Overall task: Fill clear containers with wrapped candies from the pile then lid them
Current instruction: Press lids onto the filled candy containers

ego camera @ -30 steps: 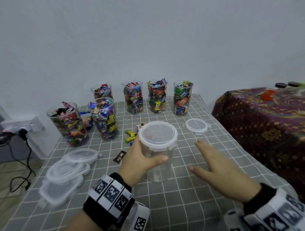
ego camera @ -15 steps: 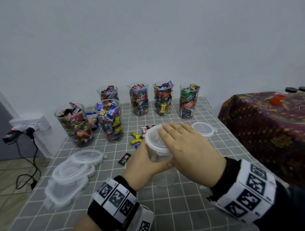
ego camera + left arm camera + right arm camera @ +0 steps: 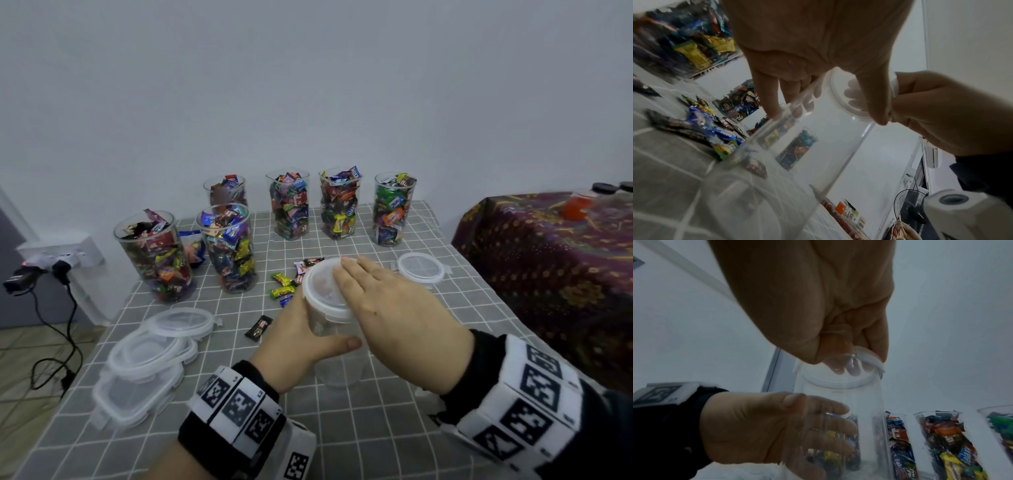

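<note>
An empty clear container [image 3: 329, 330] stands on the grey checked tablecloth with a white lid [image 3: 320, 284] on its mouth. My left hand [image 3: 301, 335] grips its body from the left, thumb across the front. My right hand [image 3: 373, 301] lies over the lid, fingers across the top. In the right wrist view the right hand [image 3: 818, 313] has thumb and fingers at the rim of the lid [image 3: 838, 379]. In the left wrist view the container [image 3: 807, 154] shows nothing inside. A few loose wrapped candies [image 3: 284, 282] lie just behind it.
Several candy-filled open containers [image 3: 227, 246] stand in rows at the back and left. One loose lid [image 3: 419, 269] lies at the right, and stacked lids [image 3: 147, 356] at the front left. A table under a purple cloth [image 3: 548, 274] stands close on the right.
My right hand came off the tablecloth at the right and landed on the container's lid. The left hand kept its grip on the container.
</note>
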`<state>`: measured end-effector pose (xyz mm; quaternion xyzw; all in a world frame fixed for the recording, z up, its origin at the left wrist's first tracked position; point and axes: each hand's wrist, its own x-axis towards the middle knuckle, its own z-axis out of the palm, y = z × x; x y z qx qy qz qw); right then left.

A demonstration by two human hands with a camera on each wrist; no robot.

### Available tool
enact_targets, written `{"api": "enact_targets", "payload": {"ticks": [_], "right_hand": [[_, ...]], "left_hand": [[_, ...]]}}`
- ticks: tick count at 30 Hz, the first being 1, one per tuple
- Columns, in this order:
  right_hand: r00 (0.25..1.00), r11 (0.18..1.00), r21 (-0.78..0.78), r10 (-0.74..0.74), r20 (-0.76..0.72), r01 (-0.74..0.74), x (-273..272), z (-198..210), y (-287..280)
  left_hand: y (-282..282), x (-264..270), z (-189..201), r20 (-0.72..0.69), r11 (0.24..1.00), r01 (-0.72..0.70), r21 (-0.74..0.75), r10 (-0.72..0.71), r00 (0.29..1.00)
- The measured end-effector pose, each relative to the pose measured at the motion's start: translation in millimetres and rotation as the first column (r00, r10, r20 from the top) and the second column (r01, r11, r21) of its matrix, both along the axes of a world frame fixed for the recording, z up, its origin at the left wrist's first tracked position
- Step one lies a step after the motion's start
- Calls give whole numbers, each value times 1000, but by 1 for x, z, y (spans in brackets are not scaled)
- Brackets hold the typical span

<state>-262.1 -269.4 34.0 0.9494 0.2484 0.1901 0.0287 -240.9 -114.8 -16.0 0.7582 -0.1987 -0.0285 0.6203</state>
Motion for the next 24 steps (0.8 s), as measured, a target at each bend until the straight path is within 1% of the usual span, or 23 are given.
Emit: {"api": "enact_targets", "payload": {"ticks": [3,5,8,9,11,13,14,15,17,19,21,22,24], "right_hand": [[1000,1000,-10,-21,-24,20,-3,7,1],[999,999,-4,-50,-4,50,-6,14,2],[994,996,72,-50,92,44,-9,24,4],[992,996,86,-42,120,32,-8,26,4],[993,992,124,-40,115,26,-4,30,7],[994,983,179,-49,98,31,0,36,11],[997,980,194,-62,44,53,4,38,12],[997,982,175,-64,-43,70,7,42,11],[980,980,191,-17,-199,55,11,49,2],[944,976,210,22,-331,51,12,57,-11],[895,985,165,25,-445,55,15,59,-27],[881,992,116,11,-474,50,16,58,-34],[903,999,34,-15,-429,33,16,49,-42]], "left_hand": [[7,6,2,-38,998,45,54,-43,998],[16,11,1,-74,998,36,45,-32,997],[28,15,-2,-110,998,-70,-2,70,991],[30,15,-3,-119,996,-85,-9,84,989],[29,12,-3,-121,997,-70,-22,67,990],[17,4,0,-94,999,-34,7,34,995],[11,1,1,-73,1000,-19,25,20,997],[3,-2,3,-51,1000,-5,31,7,999],[-7,-2,5,-30,999,19,29,-18,999],[-8,3,5,-34,998,36,42,-34,999],[0,8,3,-45,998,28,59,-25,999],[4,9,3,-61,997,34,67,-30,998],[13,14,3,-93,997,36,62,-30,995]]}}
